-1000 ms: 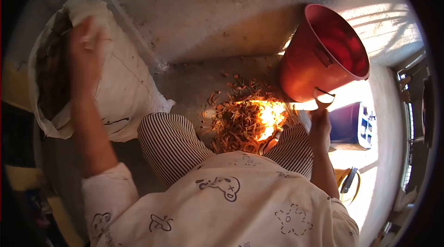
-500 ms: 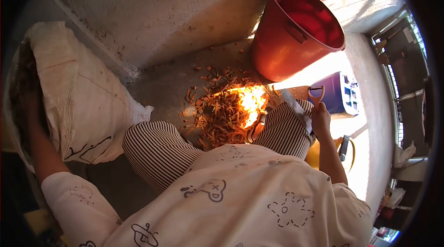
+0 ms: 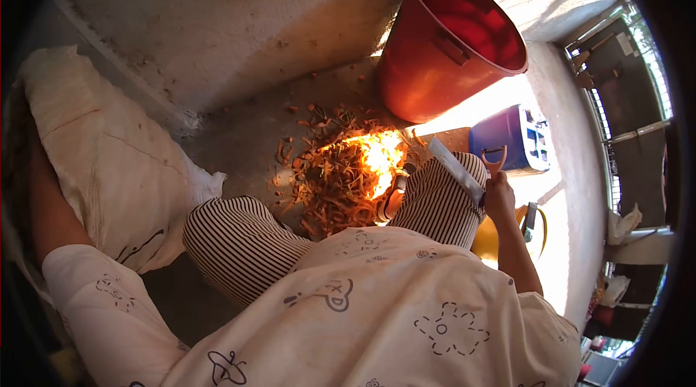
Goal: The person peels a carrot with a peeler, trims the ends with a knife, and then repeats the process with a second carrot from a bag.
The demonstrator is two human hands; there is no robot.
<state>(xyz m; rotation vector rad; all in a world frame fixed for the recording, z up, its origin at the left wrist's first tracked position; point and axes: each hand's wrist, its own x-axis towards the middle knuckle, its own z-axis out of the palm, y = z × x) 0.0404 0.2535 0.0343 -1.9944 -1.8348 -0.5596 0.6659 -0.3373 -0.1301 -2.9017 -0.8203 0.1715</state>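
My right hand (image 3: 499,198) is closed around a peeler (image 3: 494,160) with a pale orange handle, its head pointing up. A knife (image 3: 457,169) with a broad pale blade slants across my right knee, its dark handle end at the same hand. On the left, my left forearm (image 3: 52,195) reaches into the mouth of a big white woven sack (image 3: 119,147); the hand and its fingers are hidden inside. Between my knees and the wall lies a heap of orange-brown peelings (image 3: 330,184), which look like carrot peelings, with one glaringly bright patch.
A tall red bucket (image 3: 428,60) stands by the wall behind the heap. To its right are a blue container (image 3: 500,137) and a yellow vessel (image 3: 493,242) beside my right leg. A rough wall (image 3: 217,24) closes off the far side. Shelving (image 3: 638,140) lines the far right.
My left arm has moved further left and deeper behind the sack's edge, and the sack leans a little. My right hand has lowered slightly, still with the peeler and knife. The view has shifted slightly.
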